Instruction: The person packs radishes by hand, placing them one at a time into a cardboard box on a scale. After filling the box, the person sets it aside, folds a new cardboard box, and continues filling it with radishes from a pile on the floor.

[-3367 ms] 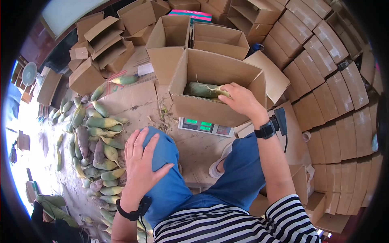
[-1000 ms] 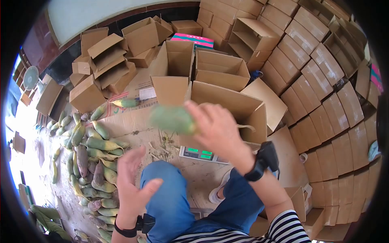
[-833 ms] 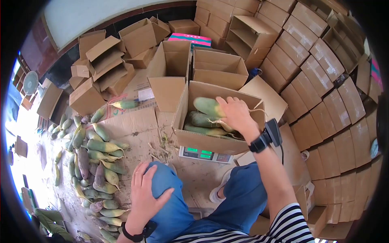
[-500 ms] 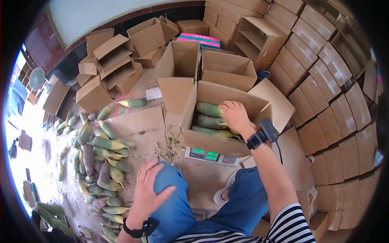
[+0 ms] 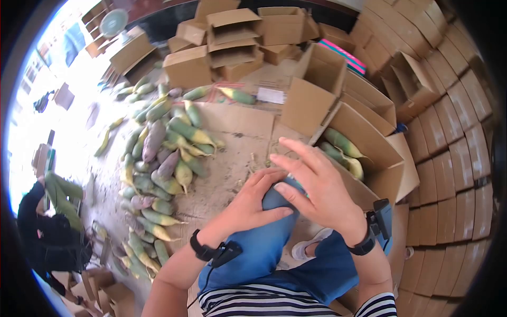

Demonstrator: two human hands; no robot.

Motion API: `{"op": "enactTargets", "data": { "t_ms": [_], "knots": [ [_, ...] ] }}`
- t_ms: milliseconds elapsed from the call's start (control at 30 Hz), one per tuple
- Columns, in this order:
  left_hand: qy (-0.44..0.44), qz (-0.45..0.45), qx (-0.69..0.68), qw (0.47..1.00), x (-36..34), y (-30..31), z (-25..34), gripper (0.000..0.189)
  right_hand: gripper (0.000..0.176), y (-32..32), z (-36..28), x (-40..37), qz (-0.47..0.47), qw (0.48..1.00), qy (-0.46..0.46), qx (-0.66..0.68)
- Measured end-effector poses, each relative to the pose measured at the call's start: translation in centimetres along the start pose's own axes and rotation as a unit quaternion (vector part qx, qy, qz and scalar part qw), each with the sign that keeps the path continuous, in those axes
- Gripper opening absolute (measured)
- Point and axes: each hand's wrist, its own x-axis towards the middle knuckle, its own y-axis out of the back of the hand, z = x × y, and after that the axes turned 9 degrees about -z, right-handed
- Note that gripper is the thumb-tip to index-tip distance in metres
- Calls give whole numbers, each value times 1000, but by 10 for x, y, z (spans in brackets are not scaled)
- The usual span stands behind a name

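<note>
My left hand [image 5: 253, 206] lies on my bent knee in blue jeans [image 5: 256, 253], its thumb apart from the fingers and nothing in it. Just right of it, my right hand [image 5: 325, 195] hovers over the knee, empty, with fingers spread. Beyond the right hand stands an open cardboard box [image 5: 385, 177] with several green radishes [image 5: 343, 142] inside. Part of the box is hidden behind my right hand. To the left, a large pile of green radishes [image 5: 190, 132] is spread over the floor, with a few purplish ones [image 5: 154, 140] among them.
Open cartons [image 5: 317, 87] stand at the back, near a pink-striped box [image 5: 343, 55]. Stacked cartons [image 5: 449, 174] wall off the right side. Flattened cardboard [image 5: 237, 119] covers part of the floor. Another person [image 5: 50, 222] sits at far left. A fan [image 5: 113, 24] stands behind.
My right hand has come out of the box, off the radishes, to above my knee. My left hand stays on the knee. The view has swung left, bringing the other person further in.
</note>
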Motion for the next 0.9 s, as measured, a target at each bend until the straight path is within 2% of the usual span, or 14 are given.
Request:
{"op": "enactTargets", "data": {
  "t_ms": [100, 167, 200, 300, 333, 400, 500, 567, 633, 700, 767, 833, 867, 900],
  "knots": [
    [9, -6, -120, 993, -25, 1, -38, 77, 35, -39, 1, 16, -16, 999, 38, -26],
    [205, -58, -399, 892, -56, 1, -69, 73, 28, -60, 10, 13, -166, 983, -65, 43],
    [257, -44, -359, 896, -74, -5, -95, 69, 22, -65, 8, 12, -79, 995, -41, 37],
    [429, 24, -193, 882, -166, -46, -198, 58, 24, -69, 5, 6, -53, 998, -38, 5],
    [476, 69, -187, 857, -199, -57, -233, 55, 24, -72, 3, 4, -61, 998, -34, 11],
    [544, 189, -185, 797, -266, -75, -290, 45, 29, -76, -4, -2, 18, 994, 11, -106],
    [616, 329, -269, 664, -320, -55, -309, 32, 35, -75, -22, 3, -63, 989, 33, -127],
    [577, 435, -345, 598, -352, -54, -338, 25, 37, -77, -18, 10, -60, 992, 24, -107],
    [555, 430, -398, 590, -350, -39, -329, 21, 35, -78, -17, 15, -64, 995, 13, -76],
    [573, 490, -439, 489, -339, -38, -331, 14, 34, -79, -17, 19, -64, 995, 13, -74],
    [545, 474, -497, 480, -342, -44, -344, 20, 33, -80, -17, 22, -70, 995, 16, -69],
    [489, 539, -558, 399, -327, -47, -354, 23, 33, -79, -16, 24, -75, 995, 11, -67],
    [508, 559, -544, 367, -322, -47, -366, 27, 33, -79, -16, 24, -77, 995, 8, -65],
    [509, 557, -543, 368, -332, -53, -382, 27, 33, -78, -15, 24, -76, 995, 6, -65]
  ]
}}
